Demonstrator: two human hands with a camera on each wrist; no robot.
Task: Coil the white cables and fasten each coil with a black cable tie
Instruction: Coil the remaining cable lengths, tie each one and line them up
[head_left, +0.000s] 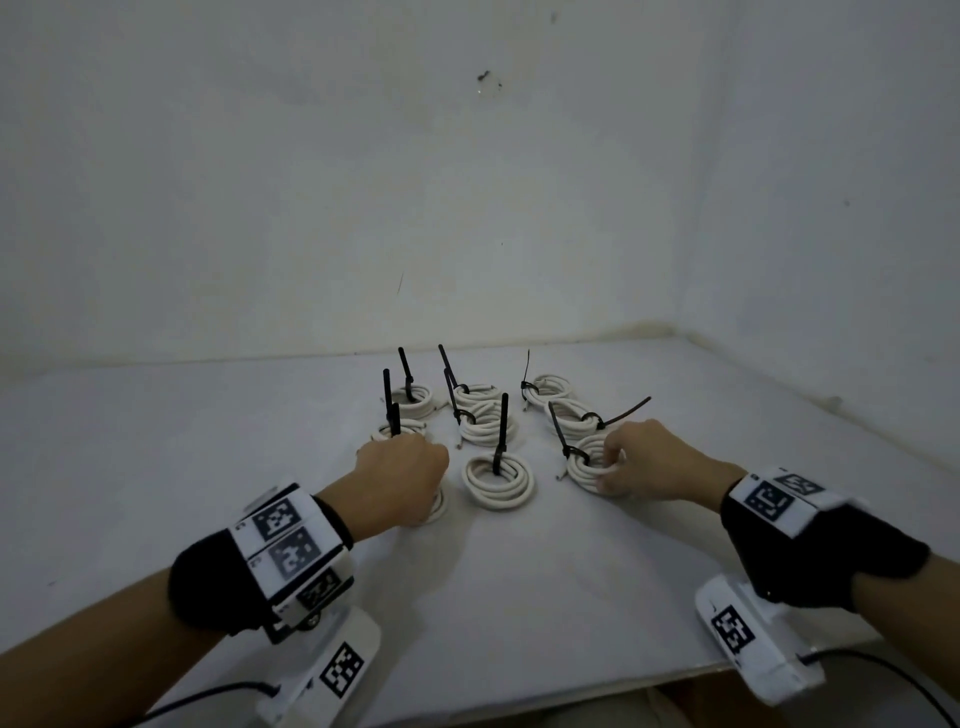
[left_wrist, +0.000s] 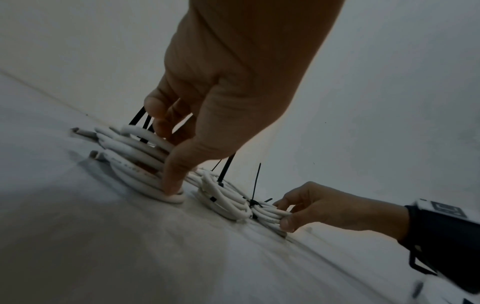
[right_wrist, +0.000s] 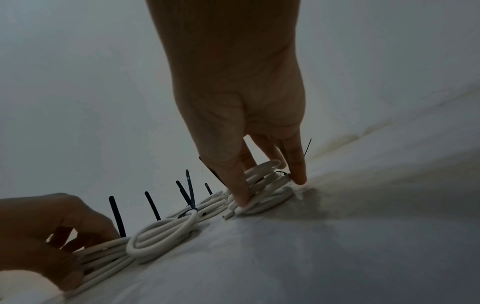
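Left hand (head_left: 402, 470) curled around near-left tied white round-cable coil (head_left: 435, 506); right hand (head_left: 641, 460) pinching near-right coil (head_left: 584, 465), fastened by black plastic cable tie (head_left: 563, 434); both resting on white desk (head_left: 519, 597), likely for tidy grouping

White bench (head_left: 571, 597) bearing tied cable coils

The bench is running back to a pale wall and is carrying a cluster of white coils, each cinched with a black tie whose tail is sticking up. The front coil (head_left: 498, 480) is lying in the middle, with the left coil (head_left: 435, 506) and right coil (head_left: 587, 467) lying beside it and more coils sitting behind them.
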